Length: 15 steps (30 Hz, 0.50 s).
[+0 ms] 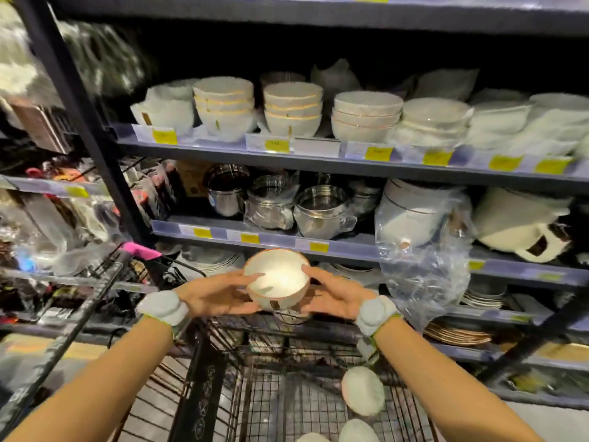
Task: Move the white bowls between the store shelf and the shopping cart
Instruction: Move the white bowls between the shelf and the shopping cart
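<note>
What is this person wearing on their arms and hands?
Both forearms are bare, with no sleeves and no gloves. Near the left hand and the right hand, each wrist carries a bulky, rounded pale grey-white wristband with a thin yellow-green edge.

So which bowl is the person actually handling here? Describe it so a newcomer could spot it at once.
Start at the wire shopping cart in front of the store shelf. Above it, the left hand and right hand cup one white bowl between them. Unlike the stacked bowls on the upper shelf, it is single, airborne and tilted toward the camera.
</note>
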Tool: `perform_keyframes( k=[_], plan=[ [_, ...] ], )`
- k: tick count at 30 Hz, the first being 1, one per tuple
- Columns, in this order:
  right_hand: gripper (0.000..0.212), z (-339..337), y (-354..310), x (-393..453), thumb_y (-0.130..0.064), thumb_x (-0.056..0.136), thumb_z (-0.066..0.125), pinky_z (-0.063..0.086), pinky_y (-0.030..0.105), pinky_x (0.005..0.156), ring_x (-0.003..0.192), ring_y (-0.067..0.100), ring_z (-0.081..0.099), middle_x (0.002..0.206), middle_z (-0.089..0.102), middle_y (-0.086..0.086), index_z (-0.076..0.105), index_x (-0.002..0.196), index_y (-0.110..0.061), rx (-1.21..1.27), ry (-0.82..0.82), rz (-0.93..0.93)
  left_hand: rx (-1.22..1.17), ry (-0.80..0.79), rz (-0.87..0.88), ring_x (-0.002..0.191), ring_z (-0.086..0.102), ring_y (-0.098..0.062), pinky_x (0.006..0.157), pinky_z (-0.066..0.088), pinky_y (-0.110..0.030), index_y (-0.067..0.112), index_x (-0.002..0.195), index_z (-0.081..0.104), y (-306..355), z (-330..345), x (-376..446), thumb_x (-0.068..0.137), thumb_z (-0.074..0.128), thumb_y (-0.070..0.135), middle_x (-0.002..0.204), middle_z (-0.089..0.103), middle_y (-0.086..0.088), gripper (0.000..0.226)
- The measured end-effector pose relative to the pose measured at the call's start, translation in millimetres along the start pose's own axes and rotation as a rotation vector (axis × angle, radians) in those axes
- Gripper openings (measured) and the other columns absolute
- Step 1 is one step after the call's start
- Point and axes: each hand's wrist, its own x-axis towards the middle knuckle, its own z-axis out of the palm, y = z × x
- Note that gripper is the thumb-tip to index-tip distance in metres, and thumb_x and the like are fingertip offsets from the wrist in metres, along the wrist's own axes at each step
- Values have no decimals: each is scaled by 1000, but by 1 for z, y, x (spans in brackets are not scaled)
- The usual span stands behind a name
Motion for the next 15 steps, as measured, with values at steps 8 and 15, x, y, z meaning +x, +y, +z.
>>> perform_keyframes(
  k=[8,15],
  plan=[
    [47,43,-99,-21,-35,93,57,44,54,103,122,40,54,134,53,25,49,133,-11,-95,-124,-149,60,50,203,93,67,-29,81,59,-40,11,127,54,88,33,-54,39,96,23,111,65,-17,98],
    [32,88,-155,-42,-31,95,55,47,56,97,124,45,49,128,51,27,53,116,-8,-124,-129,-193,74,128,255,85,70,-35,73,60,-40,7,119,56,144,44,-84,57,87,23,106,62,-24,71]
  ],
)
